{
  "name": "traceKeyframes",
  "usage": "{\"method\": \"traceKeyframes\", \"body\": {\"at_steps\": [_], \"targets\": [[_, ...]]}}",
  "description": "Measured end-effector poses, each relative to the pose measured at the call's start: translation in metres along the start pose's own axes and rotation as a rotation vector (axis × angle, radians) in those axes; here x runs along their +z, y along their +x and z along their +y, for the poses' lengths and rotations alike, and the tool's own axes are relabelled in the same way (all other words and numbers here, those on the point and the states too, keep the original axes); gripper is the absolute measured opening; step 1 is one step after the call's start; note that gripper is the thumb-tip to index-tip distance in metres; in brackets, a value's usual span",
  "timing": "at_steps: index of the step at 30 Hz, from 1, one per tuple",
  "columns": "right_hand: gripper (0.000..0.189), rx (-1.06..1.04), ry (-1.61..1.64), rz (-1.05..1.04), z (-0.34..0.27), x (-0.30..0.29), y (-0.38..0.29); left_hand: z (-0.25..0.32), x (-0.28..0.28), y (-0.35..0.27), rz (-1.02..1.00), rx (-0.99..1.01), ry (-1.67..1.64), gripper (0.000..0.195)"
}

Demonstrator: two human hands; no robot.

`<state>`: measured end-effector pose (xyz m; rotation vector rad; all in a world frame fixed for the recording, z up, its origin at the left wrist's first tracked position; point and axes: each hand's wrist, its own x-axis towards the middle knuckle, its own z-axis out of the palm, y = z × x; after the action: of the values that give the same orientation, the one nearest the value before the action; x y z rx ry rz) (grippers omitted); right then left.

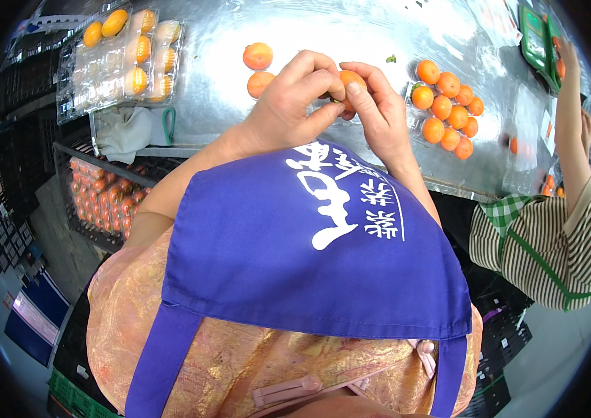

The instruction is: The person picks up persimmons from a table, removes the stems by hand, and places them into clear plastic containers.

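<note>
Above the steel tabletop (206, 120), my right hand (387, 112) holds an orange persimmon (352, 79) between thumb and fingers. The fingers of my left hand (300, 99) close on the fruit's near left side, where a bit of green calyx shows; the fingers partly hide it. Two persimmons lie just beyond my left hand, a far one (257, 56) and a nearer one (260, 84) partly covered by the hand. To the right of my right hand, several persimmons (441, 106) sit in rows in a clear plastic tray. A green leaf scrap (391, 59) lies on the steel.
At left stand clear plastic trays (97, 73), some holding orange-yellow fruit (142, 49). A grey cloth (125, 130) lies by the table edge, above a crate of packed red-orange fruit (107, 196). At right, a co-worker's arm (569, 120) reaches to a green container (534, 39).
</note>
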<state>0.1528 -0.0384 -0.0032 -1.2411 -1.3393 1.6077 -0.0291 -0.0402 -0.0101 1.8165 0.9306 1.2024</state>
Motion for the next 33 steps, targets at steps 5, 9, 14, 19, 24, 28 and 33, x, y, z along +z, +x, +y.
{"method": "traceKeyframes", "body": {"at_steps": [5,9,14,19,24,28,33], "targets": [[0.035,0.045,0.154,0.007,0.002,0.001,0.003,0.004,0.0,0.0,-0.021,-0.029,-0.032,0.015],[0.04,0.124,0.24,0.028,0.0,0.002,0.002,0.005,0.001,0.0,-0.008,-0.06,-0.103,0.012],[0.043,0.11,0.219,0.008,0.002,0.004,-0.001,-0.001,0.001,-0.001,-0.017,-0.049,-0.035,0.016],[0.043,0.183,0.328,-0.011,0.0,0.001,0.0,-0.008,0.005,-0.003,0.044,-0.201,-0.213,0.014],[0.039,0.214,0.379,-0.026,0.0,-0.001,0.001,-0.006,0.007,-0.002,0.065,-0.388,-0.338,0.015],[0.036,0.22,0.367,-0.05,0.007,-0.007,0.002,-0.008,0.0,0.001,0.048,-0.629,-0.697,0.021],[0.035,0.155,0.338,-0.025,0.006,-0.005,0.003,-0.007,-0.002,0.004,0.118,-0.729,-0.914,0.023]]}}
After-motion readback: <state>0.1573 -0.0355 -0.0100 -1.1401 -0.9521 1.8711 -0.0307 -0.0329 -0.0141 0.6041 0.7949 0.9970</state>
